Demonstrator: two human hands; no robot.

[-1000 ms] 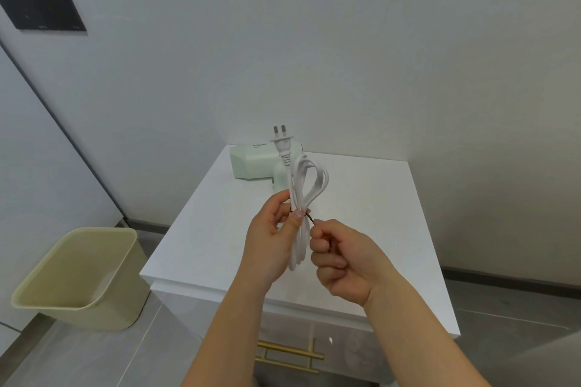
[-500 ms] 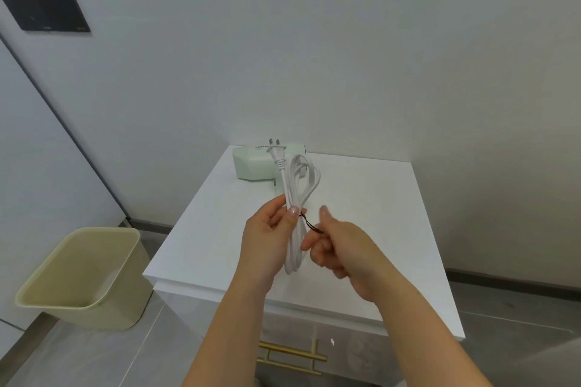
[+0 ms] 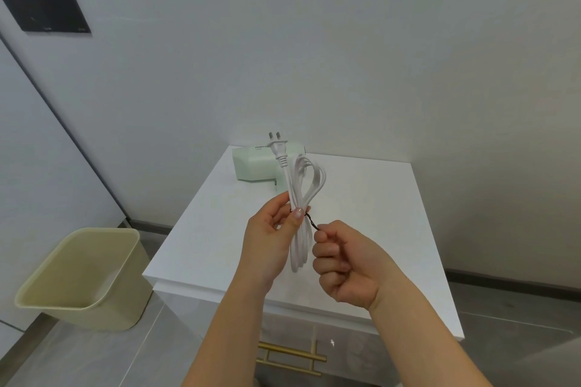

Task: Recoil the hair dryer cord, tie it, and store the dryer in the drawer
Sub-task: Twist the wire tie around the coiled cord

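Note:
My left hand [image 3: 273, 239] grips the folded white cord [image 3: 302, 192] upright at its middle, above the white cabinet top [image 3: 371, 217]. The two-pin plug [image 3: 278, 148] sticks up at the top of the bundle. A thin dark twist tie [image 3: 312, 222] circles the cord just beside my left thumb, and my right hand [image 3: 344, 267] pinches its twisted end. The pale green hair dryer [image 3: 254, 166] lies at the back left of the cabinet top, partly hidden behind the cord. The drawer front with a brass handle [image 3: 290, 355] is shut, below the hands.
A cream waste bin [image 3: 78, 280] stands on the grey tiled floor left of the cabinet. White walls stand behind and to the left, with a black panel [image 3: 44, 5] high on the left.
My right hand has closed into a fist on the tie's end, after briefly opening its fingers half a second ago. The twisted tie stands out longer now. The cord bundle stays in my left hand.

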